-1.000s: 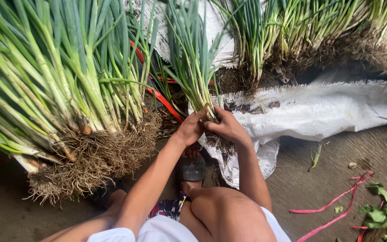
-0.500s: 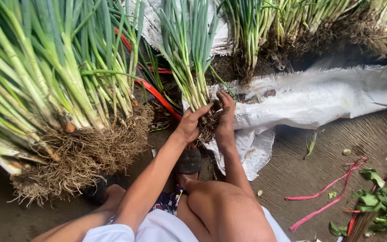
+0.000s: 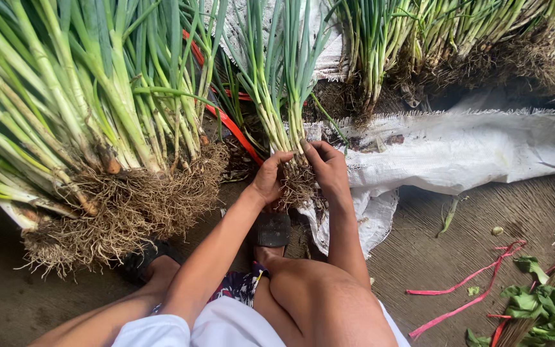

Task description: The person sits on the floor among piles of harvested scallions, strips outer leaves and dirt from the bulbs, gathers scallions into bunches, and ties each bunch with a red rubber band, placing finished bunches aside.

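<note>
A small bunch of green onions (image 3: 279,96) with white stems and a brown root clump stands upright at the centre. My left hand (image 3: 268,177) grips the roots from the left, and my right hand (image 3: 329,168) grips them from the right. The root clump (image 3: 298,185) sits between both hands, just above a black sandal (image 3: 272,229) on my foot. My knees and forearms fill the lower middle of the view.
A big pile of green onions (image 3: 85,122) with tangled roots lies at the left. More bunches (image 3: 457,38) lie along the top right on a white woven sack (image 3: 457,151). Red plastic strips (image 3: 470,283) and green leaf scraps (image 3: 547,302) lie on the brown floor at the right.
The view has shifted slightly. Both hands stay on the roots of the small bunch, with the right hand wrapped lower around the clump than a second ago.
</note>
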Motion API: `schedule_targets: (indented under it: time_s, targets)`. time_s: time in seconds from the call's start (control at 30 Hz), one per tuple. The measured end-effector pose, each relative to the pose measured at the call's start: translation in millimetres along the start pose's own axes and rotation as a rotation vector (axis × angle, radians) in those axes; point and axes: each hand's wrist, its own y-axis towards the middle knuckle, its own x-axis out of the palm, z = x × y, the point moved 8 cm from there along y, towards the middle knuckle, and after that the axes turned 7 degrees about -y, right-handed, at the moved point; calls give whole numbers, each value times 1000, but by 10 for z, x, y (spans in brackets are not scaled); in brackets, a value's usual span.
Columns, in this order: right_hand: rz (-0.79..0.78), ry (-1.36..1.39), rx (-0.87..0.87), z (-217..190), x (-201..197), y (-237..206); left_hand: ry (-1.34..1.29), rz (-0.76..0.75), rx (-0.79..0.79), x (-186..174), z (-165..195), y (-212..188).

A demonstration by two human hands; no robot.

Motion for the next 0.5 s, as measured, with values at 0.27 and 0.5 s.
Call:
schedule_targets:
  time_s: [0.27, 0.5]
  targets:
    - [-58, -127, -102, 36, -63, -197, 298, 270, 29, -136, 286, -29]
    - [-64, 179, -103, 274, 125, -206, 391, 233, 32, -109, 244, -21]
